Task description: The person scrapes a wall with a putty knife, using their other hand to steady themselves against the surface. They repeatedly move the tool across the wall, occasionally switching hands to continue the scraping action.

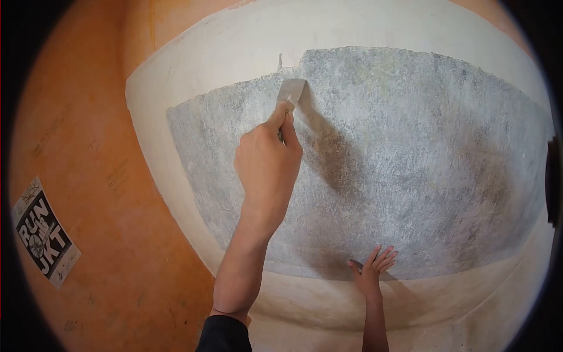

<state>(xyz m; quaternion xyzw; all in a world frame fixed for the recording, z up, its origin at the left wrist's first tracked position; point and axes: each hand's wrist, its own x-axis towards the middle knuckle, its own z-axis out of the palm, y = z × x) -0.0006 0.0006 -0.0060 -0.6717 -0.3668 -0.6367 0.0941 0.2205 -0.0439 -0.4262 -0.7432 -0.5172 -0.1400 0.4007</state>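
Observation:
My left hand [268, 161] is closed around the handle of a scraper [292, 90], with most of the handle hidden by my fingers. The scraper's flat metal blade points up and lies against the wall, near the upper edge of a rough grey patch [399, 141]. Smooth white plaster [234, 61] borders that patch above, and a small notch in the plaster edge sits just over the blade. A black sleeve covers my forearm. My right hand is out of view.
Lower right, another person's hand [370, 274] rests at the patch's bottom edge with fingers spread, a small dark object by its thumb. An orange wall [105, 234] on the left carries a black-and-white sticker [46, 232]. Something dark [553, 182] juts in at the right edge.

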